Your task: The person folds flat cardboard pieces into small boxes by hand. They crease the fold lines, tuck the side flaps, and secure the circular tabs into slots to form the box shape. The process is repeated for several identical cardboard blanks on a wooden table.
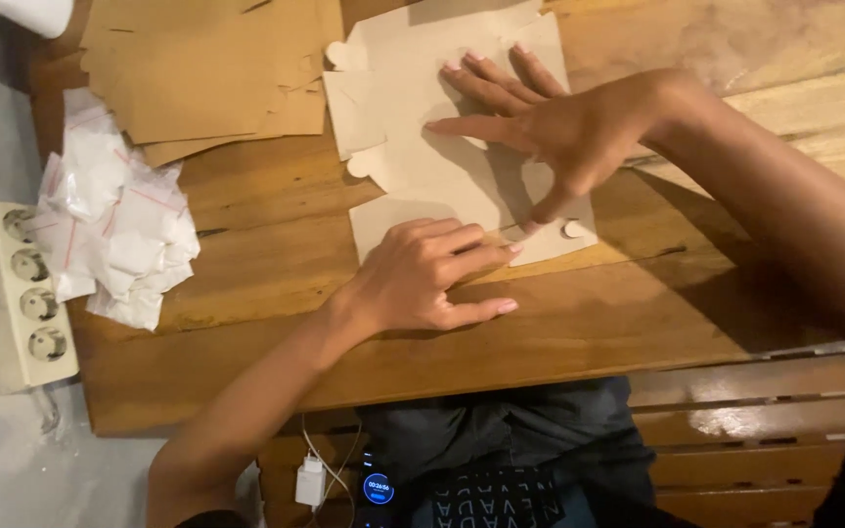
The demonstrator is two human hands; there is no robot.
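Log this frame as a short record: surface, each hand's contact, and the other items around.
surface: wooden table
left hand: flat, fingers on the lower edge of the cardboard cutout
right hand: spread, pressing on the same cutout
stack: brown cardboard sheets at the far left of the table
bags: small clear plastic bags with red stripes, left edge
off table: white power strip, left

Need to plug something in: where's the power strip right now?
In the head view, the white power strip lies at the far left, off the wooden table's left edge, beside the pile of small plastic bags.
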